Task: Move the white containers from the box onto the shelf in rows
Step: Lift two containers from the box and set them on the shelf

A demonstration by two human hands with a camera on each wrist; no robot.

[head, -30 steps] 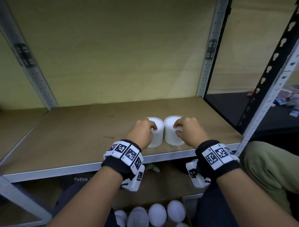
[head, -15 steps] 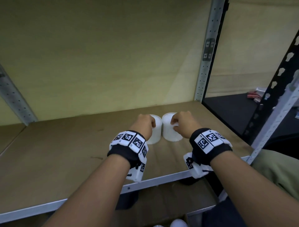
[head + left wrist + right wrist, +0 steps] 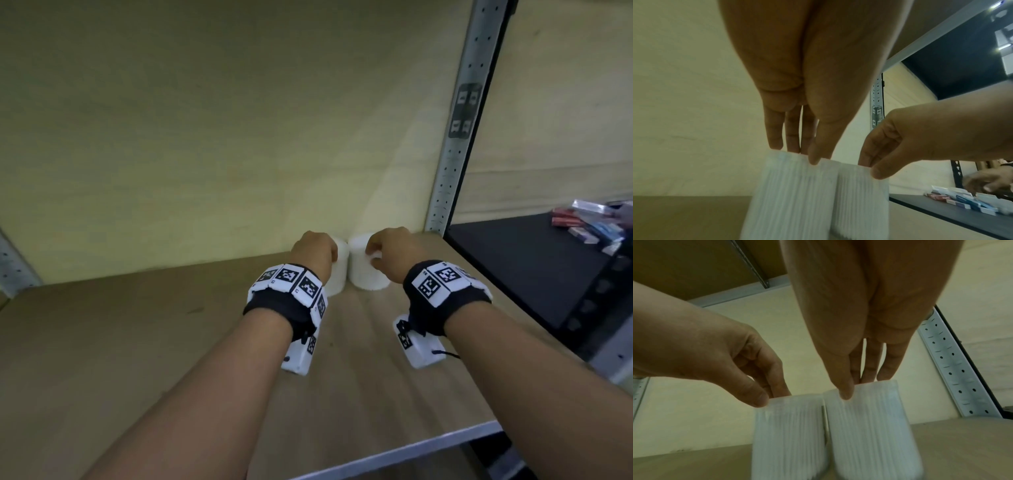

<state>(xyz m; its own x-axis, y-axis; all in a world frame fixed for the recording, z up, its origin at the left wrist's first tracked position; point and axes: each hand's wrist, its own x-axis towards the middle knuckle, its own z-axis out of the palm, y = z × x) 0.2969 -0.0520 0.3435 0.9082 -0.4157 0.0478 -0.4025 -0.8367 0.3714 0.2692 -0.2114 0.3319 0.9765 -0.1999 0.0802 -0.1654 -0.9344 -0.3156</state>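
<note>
Both containers got pushed way back toward the shelf (image 3: pixel 137 342) wall; left hand (image 3: pixel 313 251) pinches the left container (image 3: pixel 337 274), right hand (image 3: pixel 394 251) pinches the right container (image 3: pixel 363 277), touching, upright.

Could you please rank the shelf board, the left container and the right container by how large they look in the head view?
1. Shelf board, by far the largest.
2. Right container and left container: look alike in size; the left is mostly hidden behind its hand, so no ranking.
</note>
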